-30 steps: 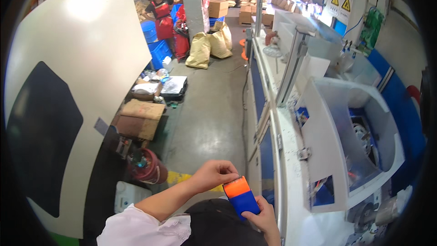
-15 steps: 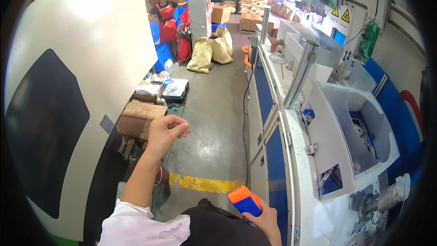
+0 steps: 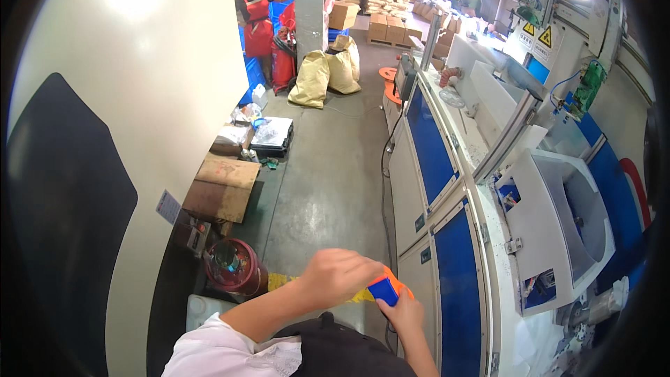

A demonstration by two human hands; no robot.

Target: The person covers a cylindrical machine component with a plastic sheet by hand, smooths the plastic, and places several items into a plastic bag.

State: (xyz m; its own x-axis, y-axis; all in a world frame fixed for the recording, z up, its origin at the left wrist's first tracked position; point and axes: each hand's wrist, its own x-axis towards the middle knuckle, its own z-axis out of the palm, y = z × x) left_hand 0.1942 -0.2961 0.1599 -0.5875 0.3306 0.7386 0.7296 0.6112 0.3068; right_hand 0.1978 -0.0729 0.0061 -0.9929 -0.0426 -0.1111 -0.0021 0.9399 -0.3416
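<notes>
My right hand (image 3: 406, 315), low in the middle, is closed around a small boxy orange and blue object (image 3: 383, 292). Its blue face is toward me, with orange above and behind; I cannot make out its exact kind. From the left, my left hand (image 3: 337, 276) reaches across my body, fingertips at the upper left edge of that object. Motion blurs this hand, so whether its fingers grip, touch or just hover there is unclear. Both hands are in front of my dark apron (image 3: 331, 342), above the floor.
To the right runs a white and blue machine bench (image 3: 457, 258) with a clear-sided guard (image 3: 551, 230). A large cream machine housing (image 3: 160, 98) fills the left. Beside it stand a red bucket (image 3: 237, 272) and cardboard (image 3: 223, 185). Farther off are yellow sacks (image 3: 310, 80) and a person in red (image 3: 258, 24).
My left hand has come down and to the right, from above the aisle to the orange and blue object. My right hand has risen slightly, still holding it. The view has shifted.
</notes>
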